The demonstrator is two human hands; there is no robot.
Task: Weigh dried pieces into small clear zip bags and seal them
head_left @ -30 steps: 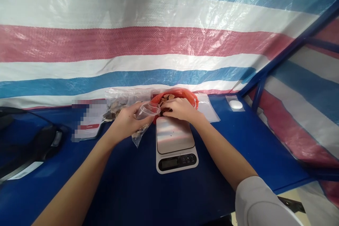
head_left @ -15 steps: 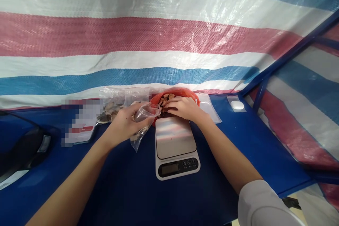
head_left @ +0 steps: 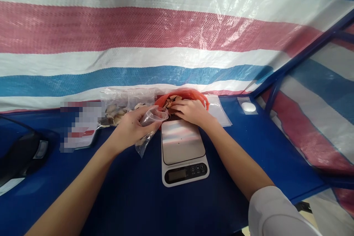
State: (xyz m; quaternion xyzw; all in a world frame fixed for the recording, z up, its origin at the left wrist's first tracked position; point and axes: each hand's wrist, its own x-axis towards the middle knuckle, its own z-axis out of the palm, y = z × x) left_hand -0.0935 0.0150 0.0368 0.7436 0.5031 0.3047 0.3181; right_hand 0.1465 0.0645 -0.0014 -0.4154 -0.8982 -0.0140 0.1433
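Note:
A clear plastic cup (head_left: 151, 116) lies tilted in my left hand (head_left: 129, 127), its mouth towards an open red plastic bag (head_left: 190, 95). Brown dried pieces (head_left: 169, 102) fill the visible part of that bag. My right hand (head_left: 190, 111) reaches into the bag, fingers bent among the pieces; the fingertips are partly hidden, so I cannot tell what they grip. Just in front of the bag sits a white digital kitchen scale (head_left: 183, 143) with a few dark crumbs on its plate. Under my left hand a clear bag (head_left: 143, 146) of pale pieces shows.
Another clear bag of dried pieces (head_left: 113, 112) stands behind my left hand. Flat clear bags (head_left: 219, 110) lie right of the red bag, and a white oval object (head_left: 248, 107) farther right. A black object (head_left: 22, 155) is at left. Striped sheeting (head_left: 138, 29) hangs behind the blue table (head_left: 132, 199).
The view has shifted slightly, so the backdrop sits higher. My hands keep nearly the same places, the cup still in the left and the right still in the red bag.

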